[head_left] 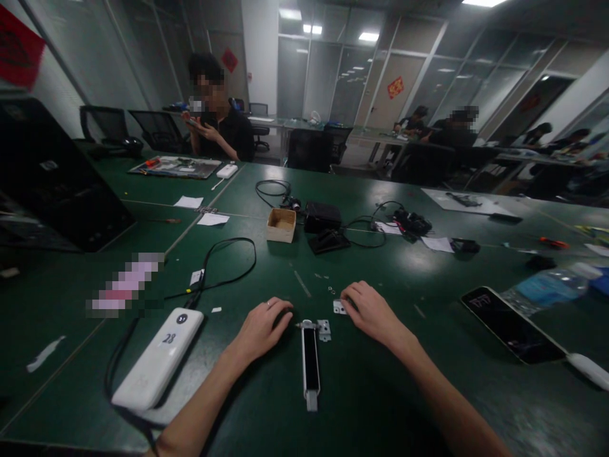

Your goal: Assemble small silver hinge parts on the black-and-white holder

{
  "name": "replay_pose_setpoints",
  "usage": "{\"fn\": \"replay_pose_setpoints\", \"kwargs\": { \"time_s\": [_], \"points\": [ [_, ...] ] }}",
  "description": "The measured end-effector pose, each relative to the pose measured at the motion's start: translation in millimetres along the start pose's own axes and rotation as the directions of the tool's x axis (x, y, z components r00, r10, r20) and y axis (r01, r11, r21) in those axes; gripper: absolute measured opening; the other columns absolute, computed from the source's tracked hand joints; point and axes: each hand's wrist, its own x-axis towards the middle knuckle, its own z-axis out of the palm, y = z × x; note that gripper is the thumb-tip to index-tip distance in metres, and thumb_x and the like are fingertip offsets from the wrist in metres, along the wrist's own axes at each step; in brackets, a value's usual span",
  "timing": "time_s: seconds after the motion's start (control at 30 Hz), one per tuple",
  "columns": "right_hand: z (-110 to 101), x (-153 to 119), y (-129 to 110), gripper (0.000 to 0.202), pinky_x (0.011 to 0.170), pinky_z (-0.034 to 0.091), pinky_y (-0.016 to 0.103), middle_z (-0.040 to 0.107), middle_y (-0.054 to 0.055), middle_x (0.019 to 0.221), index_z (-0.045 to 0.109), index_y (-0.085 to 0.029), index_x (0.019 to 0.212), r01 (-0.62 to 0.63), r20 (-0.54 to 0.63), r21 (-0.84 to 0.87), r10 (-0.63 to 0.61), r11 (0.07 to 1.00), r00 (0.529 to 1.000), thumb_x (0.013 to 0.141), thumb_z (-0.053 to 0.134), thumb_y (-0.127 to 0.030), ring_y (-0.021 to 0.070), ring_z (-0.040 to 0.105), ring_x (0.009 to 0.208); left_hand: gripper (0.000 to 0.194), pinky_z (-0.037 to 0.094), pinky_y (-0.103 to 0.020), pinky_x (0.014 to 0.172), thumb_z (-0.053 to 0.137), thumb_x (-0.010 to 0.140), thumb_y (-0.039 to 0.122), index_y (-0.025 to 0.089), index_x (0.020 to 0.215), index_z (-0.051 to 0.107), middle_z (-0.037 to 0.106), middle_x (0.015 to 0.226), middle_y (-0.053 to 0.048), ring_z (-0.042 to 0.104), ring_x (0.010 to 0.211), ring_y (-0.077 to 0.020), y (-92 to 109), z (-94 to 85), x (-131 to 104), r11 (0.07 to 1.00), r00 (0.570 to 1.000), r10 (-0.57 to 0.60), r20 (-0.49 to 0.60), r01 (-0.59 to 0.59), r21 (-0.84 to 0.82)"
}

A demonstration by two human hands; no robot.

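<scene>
My left hand [264, 327] rests on the green table [266, 406], its fingers curved and apart, with nothing seen in them. Just right of it lies a narrow black and silver device [311, 362], with a metal tab at its near end. A small metal bracket [324, 329] sits against the device's far end, on the right. Farther right, my right hand [368, 308] has its fingertips on another small metal plate [339, 307], which lies on the table. Its fingers are bent together over the plate's right edge. Tiny metal pieces [331, 290] lie beyond the plate.
A white power bank [159, 358] with cables lies left. Farther off stand an open cardboard box [281, 226] and a black case [322, 217]. A phone [514, 324] and a plastic bottle [549, 289] lie right. Across the table sits a person [228, 130].
</scene>
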Motion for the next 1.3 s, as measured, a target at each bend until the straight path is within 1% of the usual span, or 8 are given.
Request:
{"fn": "replay_pose_setpoints", "kwargs": {
  "time_s": [0.1, 0.2, 0.3, 0.43, 0.57, 0.73, 0.97, 1.3],
  "points": [
    [6, 11, -30, 0.016, 0.073, 0.046, 0.030, 0.063, 0.006, 0.091, 0.061, -0.016, 0.091, 0.044, -0.089, 0.159, -0.030, 0.986, 0.996, 0.090, 0.047, -0.023, 0.0164, 0.057, 0.082, 0.025, 0.047, -0.027, 0.071, 0.046, 0.092, 0.035, 0.018, 0.105, 0.059, 0.065, 0.092, -0.003, 0.059, 0.075, -0.0153, 5, 0.0, 1, 0.980, 0.998, -0.053, -0.019, 0.048, -0.193],
    [23, 20, -57, 0.011, 0.067, 0.046, 0.026, 0.063, 0.003, 0.079, 0.061, -0.017, 0.085, 0.096, -0.156, 0.283, -0.053, 0.954, 0.986, 0.086, 0.052, -0.023, 0.0138, 0.057, 0.071, 0.028, 0.045, -0.024, 0.063, 0.049, 0.090, 0.040, 0.017, 0.101, 0.060, 0.065, 0.084, -0.002, 0.058, 0.069, -0.0140, 6, 2.3, 2, 0.910, 0.992, -0.129, -0.014, 0.113, -0.400],
    [36, 23, -71, 0.010, 0.066, 0.047, 0.025, 0.063, 0.002, 0.078, 0.061, -0.017, 0.086, 0.148, -0.146, 0.360, -0.101, 0.921, 0.984, 0.086, 0.054, -0.024, 0.0134, 0.057, 0.069, 0.029, 0.045, -0.023, 0.061, 0.047, 0.090, 0.039, 0.014, 0.094, 0.061, 0.065, 0.079, -0.003, 0.058, 0.068, -0.0141, -1, 2.6, 3, 0.866, 0.974, -0.214, -0.068, 0.157, -0.474],
    [33, 17, -56, 0.017, 0.075, 0.048, 0.030, 0.064, 0.006, 0.091, 0.062, -0.017, 0.095, 0.165, -0.030, 0.346, -0.165, 0.924, 0.986, 0.088, 0.050, -0.027, 0.0167, 0.059, 0.083, 0.023, 0.045, -0.024, 0.067, 0.045, 0.091, 0.029, 0.015, 0.095, 0.064, 0.066, 0.083, -0.003, 0.060, 0.074, -0.0155, -11, -2.8, 0, 0.936, 0.979, -0.203, -0.011, 0.191, -0.297],
    [25, 5, -23, 0.020, 0.076, 0.048, 0.032, 0.063, 0.006, 0.095, 0.063, -0.019, 0.097, 0.056, 0.131, 0.283, -0.097, 0.957, 0.987, 0.089, 0.047, -0.029, 0.0178, 0.058, 0.086, 0.020, 0.044, -0.025, 0.074, 0.045, 0.091, 0.020, 0.019, 0.103, 0.060, 0.067, 0.091, -0.003, 0.062, 0.082, -0.0164, -10, -3.8, -4, 0.984, 0.983, -0.157, 0.092, 0.164, -0.074],
    [33, -14, -2, 0.021, 0.078, 0.049, 0.033, 0.062, 0.005, 0.098, 0.064, -0.022, 0.097, -0.028, 0.265, 0.311, -0.059, 0.950, 0.963, 0.090, 0.047, -0.032, 0.0186, 0.057, 0.090, 0.017, 0.043, -0.024, 0.071, 0.046, 0.090, 0.017, 0.021, 0.099, 0.060, 0.066, 0.086, -0.002, 0.062, 0.081, -0.0168, -3, 1.6, -4, 0.988, 0.977, -0.156, 0.145, 0.156, 0.009],
    [55, -21, -5, 0.022, 0.073, 0.050, 0.032, 0.060, 0.006, 0.097, 0.064, -0.023, 0.097, -0.026, 0.201, 0.355, -0.049, 0.934, 0.978, 0.090, 0.046, -0.033, 0.0184, 0.058, 0.086, 0.016, 0.042, -0.024, 0.067, 0.045, 0.090, 0.020, 0.021, 0.096, 0.060, 0.066, 0.082, -0.001, 0.062, 0.076, -0.0166, 3, 10.5, -5, 0.979, 0.973, -0.203, 0.111, 0.201, 0.032],
    [60, -22, -9, 0.023, 0.070, 0.048, 0.034, 0.060, 0.006, 0.088, 0.063, -0.022, 0.092, -0.023, 0.157, 0.317, -0.029, 0.948, 0.987, 0.090, 0.044, -0.034, 0.0194, 0.057, 0.079, 0.014, 0.040, -0.022, 0.063, 0.049, 0.087, 0.022, 0.022, 0.094, 0.062, 0.067, 0.078, 0.001, 0.062, 0.071, -0.0154, 6, 8.8, -6, 0.987, 0.974, -0.160, 0.159, 0.160, 0.013]
  ]
}}
